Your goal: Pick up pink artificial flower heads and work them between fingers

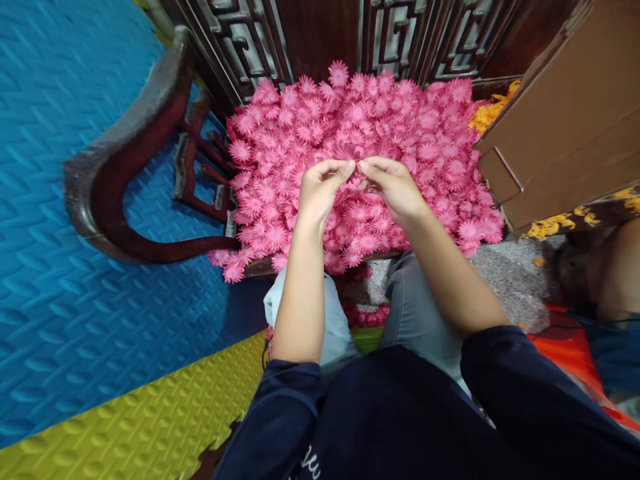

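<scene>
A big heap of pink paper flowers (400, 127) covers the seat of a dark wooden chair (125, 173) in front of me. My left hand (320, 190) and my right hand (393, 187) are raised just above the heap, fingertips meeting at the middle. Both pinch one small pink flower (356, 167) between thumb and fingers. The flower is mostly hidden by my fingers. My knees in grey trousers sit just below the chair's front edge.
A brown cardboard box (565, 113) stands at the right, with yellow flowers (487, 113) beside it. Carved dark wood panels (310, 33) rise behind the heap. Blue foam mat (60, 280) and yellow foam mat (150, 420) cover the floor at left. Someone's arm (617, 273) shows at far right.
</scene>
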A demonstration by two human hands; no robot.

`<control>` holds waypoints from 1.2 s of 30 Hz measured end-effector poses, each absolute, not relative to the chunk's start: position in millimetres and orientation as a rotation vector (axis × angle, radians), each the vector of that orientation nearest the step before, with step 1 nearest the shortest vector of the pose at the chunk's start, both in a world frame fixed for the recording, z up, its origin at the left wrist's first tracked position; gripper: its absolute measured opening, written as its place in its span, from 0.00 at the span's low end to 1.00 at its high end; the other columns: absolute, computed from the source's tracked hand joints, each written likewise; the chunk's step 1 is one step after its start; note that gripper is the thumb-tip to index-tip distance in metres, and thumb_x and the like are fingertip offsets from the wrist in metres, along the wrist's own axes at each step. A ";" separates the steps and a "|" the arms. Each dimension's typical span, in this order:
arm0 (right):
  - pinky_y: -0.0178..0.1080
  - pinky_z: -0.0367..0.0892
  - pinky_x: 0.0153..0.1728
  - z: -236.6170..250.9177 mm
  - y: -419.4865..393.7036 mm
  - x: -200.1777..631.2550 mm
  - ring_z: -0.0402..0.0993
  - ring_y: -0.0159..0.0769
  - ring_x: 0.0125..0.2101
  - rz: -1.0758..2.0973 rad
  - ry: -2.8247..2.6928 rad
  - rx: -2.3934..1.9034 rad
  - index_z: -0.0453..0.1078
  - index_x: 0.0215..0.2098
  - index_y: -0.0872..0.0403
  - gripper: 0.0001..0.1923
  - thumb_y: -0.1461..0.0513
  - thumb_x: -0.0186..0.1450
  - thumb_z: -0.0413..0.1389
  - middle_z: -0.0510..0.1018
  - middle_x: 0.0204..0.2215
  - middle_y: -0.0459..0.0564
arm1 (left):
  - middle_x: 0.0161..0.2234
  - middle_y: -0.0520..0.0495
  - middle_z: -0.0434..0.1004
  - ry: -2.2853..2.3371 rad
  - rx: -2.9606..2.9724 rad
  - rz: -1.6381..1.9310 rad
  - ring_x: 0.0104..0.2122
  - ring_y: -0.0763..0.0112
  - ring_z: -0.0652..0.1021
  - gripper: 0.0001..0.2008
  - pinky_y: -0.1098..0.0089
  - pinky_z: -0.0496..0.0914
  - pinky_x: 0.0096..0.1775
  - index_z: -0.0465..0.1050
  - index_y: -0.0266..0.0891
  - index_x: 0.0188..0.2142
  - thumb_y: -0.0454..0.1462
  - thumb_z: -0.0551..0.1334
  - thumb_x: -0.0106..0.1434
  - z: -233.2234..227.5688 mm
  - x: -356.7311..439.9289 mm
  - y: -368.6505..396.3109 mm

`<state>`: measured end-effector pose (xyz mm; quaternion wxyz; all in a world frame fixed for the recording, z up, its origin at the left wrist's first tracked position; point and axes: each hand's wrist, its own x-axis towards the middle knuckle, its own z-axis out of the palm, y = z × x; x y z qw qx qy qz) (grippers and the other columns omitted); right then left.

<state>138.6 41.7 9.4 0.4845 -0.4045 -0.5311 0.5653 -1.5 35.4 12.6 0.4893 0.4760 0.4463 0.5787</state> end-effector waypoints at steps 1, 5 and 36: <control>0.33 0.69 0.33 9.6 41.6 139.4 0.71 0.27 0.28 1.407 -1.267 -0.984 0.72 0.32 0.53 0.16 0.50 0.55 0.62 0.74 0.27 0.43 | 0.27 0.53 0.78 1.075 1.168 1.406 0.32 0.75 0.77 0.06 0.71 0.70 0.43 0.75 0.40 0.23 0.36 0.69 0.53 11.8 -1.8 35.8; 0.32 0.70 0.33 11.0 40.9 140.8 0.71 0.25 0.26 1.513 -1.163 -0.980 0.73 0.33 0.54 0.11 0.55 0.57 0.62 0.76 0.28 0.43 | 0.27 0.54 0.78 1.053 1.211 1.425 0.33 0.75 0.77 0.07 0.71 0.70 0.43 0.76 0.40 0.24 0.39 0.70 0.51 9.2 -2.0 37.0; 0.31 0.67 0.29 -0.6 49.0 138.5 0.66 0.22 0.21 1.316 -1.065 -1.203 0.70 0.27 0.53 0.11 0.55 0.55 0.63 0.75 0.27 0.42 | 0.30 0.51 0.72 1.501 1.153 1.743 0.34 0.73 0.73 0.12 0.71 0.69 0.38 0.68 0.41 0.30 0.47 0.63 0.58 -29.1 -33.3 66.4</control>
